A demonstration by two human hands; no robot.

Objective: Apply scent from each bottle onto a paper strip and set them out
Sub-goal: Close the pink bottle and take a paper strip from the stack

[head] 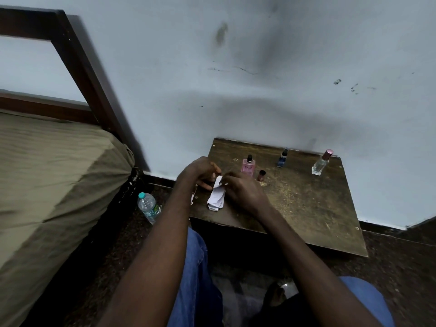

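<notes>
Three scent bottles stand along the back of a small dark wooden table: a pink bottle with its cap off, a blue bottle, and a clear bottle with a pink cap. A loose copper cap stands beside the pink bottle. A small pile of white paper strips lies at the table's left edge. My left hand and my right hand meet just above the pile, both pinching one white strip between their fingertips.
A bed with an olive sheet and a dark wooden frame fills the left. A plastic water bottle lies on the floor between bed and table. The wall runs directly behind the table. My jeans-clad legs are below.
</notes>
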